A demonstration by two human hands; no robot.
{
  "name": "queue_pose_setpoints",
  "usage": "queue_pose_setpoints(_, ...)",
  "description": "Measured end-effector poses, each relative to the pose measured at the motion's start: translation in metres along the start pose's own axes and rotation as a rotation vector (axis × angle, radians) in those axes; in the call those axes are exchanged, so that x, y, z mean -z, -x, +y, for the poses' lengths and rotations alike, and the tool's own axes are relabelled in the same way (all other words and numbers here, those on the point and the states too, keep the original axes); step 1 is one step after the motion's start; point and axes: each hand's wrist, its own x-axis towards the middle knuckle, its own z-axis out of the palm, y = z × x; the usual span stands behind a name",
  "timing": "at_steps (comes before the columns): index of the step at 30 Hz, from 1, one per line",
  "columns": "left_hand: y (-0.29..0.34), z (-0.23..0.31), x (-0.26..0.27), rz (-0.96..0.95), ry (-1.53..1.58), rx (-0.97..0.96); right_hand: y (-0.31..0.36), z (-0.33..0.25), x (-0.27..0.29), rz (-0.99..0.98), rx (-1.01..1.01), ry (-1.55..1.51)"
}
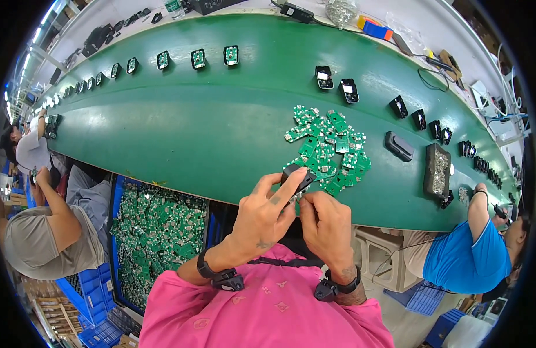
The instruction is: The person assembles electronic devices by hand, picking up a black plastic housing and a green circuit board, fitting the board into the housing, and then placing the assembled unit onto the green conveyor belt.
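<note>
Left hand point(262, 216) — gripping a small black housing point(297, 177) at the belt's near edge | right hand point(328, 223) — pinching at its underside, contents hidden | green circuit boards point(329, 148) lying heaped just beyond | black casings point(336, 84) sitting farther along the green belt point(181, 127).

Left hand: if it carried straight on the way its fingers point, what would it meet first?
Probably the heap of small green circuit boards on the green conveyor belt. The left hand points up and right, holding a small black plastic casing beside the heap; depth is unclear.
</note>
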Motion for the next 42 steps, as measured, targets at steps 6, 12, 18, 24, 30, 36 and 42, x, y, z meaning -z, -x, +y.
queue_pose_setpoints(6, 0.006, -0.003, -0.009, 0.011, -0.009, 0.032, 0.005, 0.003, -0.007, 0.033, -0.033, -0.004)
queue_pose_setpoints(12, 0.003, -0.011, -0.012, 0.014, 0.352, 0.21, 0.005, 0.02, -0.009, 0.091, -0.081, -0.09)
queue_pose_setpoints(18, -0.002, -0.001, -0.004, -0.055, 0.486, 0.284, 0.012, 0.029, 0.0, 0.019, -0.421, -0.449)
queue_pose_setpoints(24, 0.001, -0.018, -0.014, -0.219, 0.653, 0.462, 0.021, 0.038, -0.007, 0.086, -0.459, -0.688)
queue_pose_setpoints(30, -0.001, -0.011, -0.024, -0.18, 0.711, 0.397, 0.022, 0.031, -0.01, 0.024, -0.464, -1.006)
queue_pose_setpoints(36, 0.0, -0.027, -0.036, -0.229, 0.737, 0.315, 0.015, 0.032, 0.007, 0.048, -0.477, -0.959)
queue_pose_setpoints(42, 0.001, -0.034, -0.035, -0.057, 0.668, 0.232, 0.009, 0.018, 0.012, -0.079, -0.14, -0.251)
